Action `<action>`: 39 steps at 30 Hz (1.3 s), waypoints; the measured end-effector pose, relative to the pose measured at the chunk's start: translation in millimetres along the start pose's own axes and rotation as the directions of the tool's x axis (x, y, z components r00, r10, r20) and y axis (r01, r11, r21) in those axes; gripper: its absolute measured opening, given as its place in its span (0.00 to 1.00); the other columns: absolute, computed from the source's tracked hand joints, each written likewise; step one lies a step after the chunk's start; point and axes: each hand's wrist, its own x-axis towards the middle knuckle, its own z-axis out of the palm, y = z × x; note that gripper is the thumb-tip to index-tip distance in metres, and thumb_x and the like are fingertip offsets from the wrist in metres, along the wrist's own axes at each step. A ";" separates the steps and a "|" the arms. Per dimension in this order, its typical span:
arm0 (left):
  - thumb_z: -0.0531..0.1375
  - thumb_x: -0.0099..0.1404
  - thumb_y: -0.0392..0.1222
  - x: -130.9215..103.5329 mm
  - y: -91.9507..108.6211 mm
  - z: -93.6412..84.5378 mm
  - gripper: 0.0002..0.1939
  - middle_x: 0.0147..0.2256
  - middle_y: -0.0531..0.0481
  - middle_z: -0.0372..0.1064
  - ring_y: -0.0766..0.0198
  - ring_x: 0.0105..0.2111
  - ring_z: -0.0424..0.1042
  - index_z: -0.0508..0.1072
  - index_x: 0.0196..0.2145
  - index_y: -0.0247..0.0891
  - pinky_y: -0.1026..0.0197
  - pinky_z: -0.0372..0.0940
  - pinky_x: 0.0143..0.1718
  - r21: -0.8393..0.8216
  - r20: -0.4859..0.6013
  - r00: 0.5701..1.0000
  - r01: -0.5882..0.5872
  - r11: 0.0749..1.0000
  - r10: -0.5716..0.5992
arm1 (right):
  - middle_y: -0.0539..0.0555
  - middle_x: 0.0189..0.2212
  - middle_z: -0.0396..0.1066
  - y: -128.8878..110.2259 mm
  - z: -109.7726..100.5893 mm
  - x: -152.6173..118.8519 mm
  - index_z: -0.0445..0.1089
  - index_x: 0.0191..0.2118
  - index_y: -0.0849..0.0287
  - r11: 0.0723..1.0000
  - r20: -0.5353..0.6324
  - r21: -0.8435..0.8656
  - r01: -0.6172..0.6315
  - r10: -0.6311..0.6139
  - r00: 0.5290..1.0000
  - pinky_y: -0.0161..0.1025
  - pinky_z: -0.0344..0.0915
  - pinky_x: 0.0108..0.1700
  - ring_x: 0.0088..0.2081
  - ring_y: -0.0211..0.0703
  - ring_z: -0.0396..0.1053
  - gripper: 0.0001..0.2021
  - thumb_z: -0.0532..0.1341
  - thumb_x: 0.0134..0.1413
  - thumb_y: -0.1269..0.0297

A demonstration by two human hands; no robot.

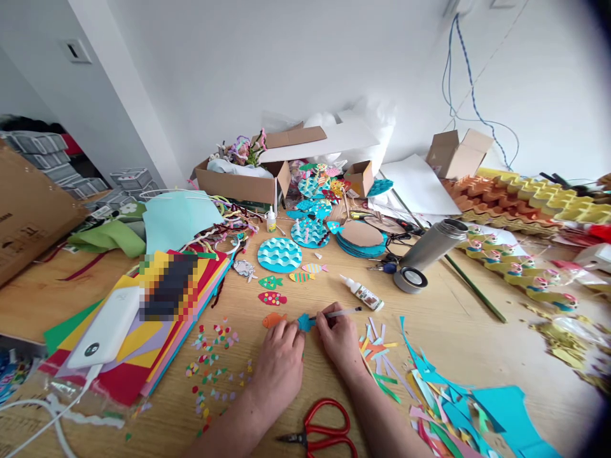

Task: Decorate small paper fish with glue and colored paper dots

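Observation:
A pen is pinched in my right hand, its tip at a small blue paper fish. My left hand rests with bent fingers pressed together at the fish's left edge, holding it on the table. Partly behind those fingers lies an orange paper fish. Farther up are a red dotted fish, a green fish and striped fish. A glue bottle lies on its side beyond my right hand. Red-handled scissors lie between my forearms.
Colored paper sheets with a white power bank lie left. Tiny paper bits are scattered beside my left arm, blue offcuts at right. Behind stand a wavy blue disc, a steel thermos and a cardboard box.

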 end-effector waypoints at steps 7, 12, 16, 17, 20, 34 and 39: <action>0.53 0.63 0.31 0.3 -0.5 0.4 0.21 0.55 0.43 0.65 0.50 0.57 0.59 0.69 0.53 0.35 0.49 0.56 0.60 0.016 0.008 1.000 -0.006 1.000 0.006 | 0.48 0.15 0.65 0.1 0.3 0.0 0.60 0.24 0.55 1.000 -0.004 0.002 0.004 -0.004 1.000 0.34 0.56 0.22 0.17 0.39 0.62 0.12 0.56 0.52 0.54; 0.53 0.64 0.31 0.3 -0.2 -0.3 0.21 0.55 0.42 0.65 0.50 0.57 0.59 0.69 0.54 0.34 0.49 0.57 0.60 0.018 0.017 1.000 -0.002 1.000 0.001 | 0.48 0.15 0.65 0.0 0.2 0.1 0.60 0.25 0.55 1.000 0.017 0.004 -0.020 0.020 1.000 0.34 0.56 0.22 0.17 0.39 0.63 0.12 0.56 0.52 0.54; 0.53 0.64 0.31 0.4 0.1 -1.0 0.21 0.56 0.41 0.64 0.49 0.57 0.58 0.69 0.54 0.32 0.48 0.56 0.61 0.012 0.023 1.000 -0.003 1.000 0.003 | 0.48 0.15 0.65 0.1 0.0 -0.1 0.60 0.25 0.55 1.000 0.015 0.003 -0.015 0.015 1.000 0.34 0.56 0.23 0.17 0.39 0.63 0.12 0.56 0.53 0.54; 0.53 0.64 0.31 0.5 0.1 -1.1 0.21 0.56 0.41 0.64 0.49 0.57 0.58 0.69 0.54 0.32 0.48 0.56 0.61 0.011 0.025 1.000 -0.004 1.000 0.004 | 0.48 0.15 0.65 0.0 0.0 -0.1 0.60 0.25 0.55 1.000 0.012 0.000 -0.014 0.014 1.000 0.34 0.56 0.23 0.18 0.39 0.63 0.12 0.55 0.52 0.55; 0.53 0.63 0.31 0.8 0.1 -1.7 0.21 0.56 0.42 0.64 0.49 0.57 0.58 0.69 0.54 0.32 0.48 0.56 0.60 0.011 0.036 0.999 -0.005 1.000 0.005 | 0.48 0.15 0.65 0.0 0.1 -0.3 0.60 0.24 0.55 1.000 0.005 -0.007 -0.008 0.008 1.000 0.34 0.56 0.23 0.18 0.39 0.62 0.12 0.56 0.52 0.55; 0.52 0.64 0.31 1.1 -1.5 0.8 0.20 0.56 0.42 0.64 0.49 0.57 0.59 0.69 0.54 0.31 0.48 0.56 0.61 0.018 0.034 0.999 -0.012 1.000 0.012 | 0.47 0.14 0.62 2.0 0.2 0.0 0.59 0.24 0.55 0.999 -0.020 0.011 -0.044 0.045 0.999 0.34 0.56 0.22 0.17 0.38 0.61 0.12 0.55 0.51 0.55; 0.53 0.64 0.31 1.1 -1.5 0.0 0.21 0.55 0.42 0.64 0.49 0.56 0.59 0.69 0.54 0.31 0.48 0.56 0.61 0.009 0.047 0.999 -0.010 1.000 0.010 | 0.46 0.13 0.61 2.7 0.0 -0.1 0.59 0.23 0.55 0.999 -0.054 -0.016 -0.040 0.040 0.998 0.33 0.54 0.22 0.16 0.37 0.60 0.11 0.55 0.50 0.56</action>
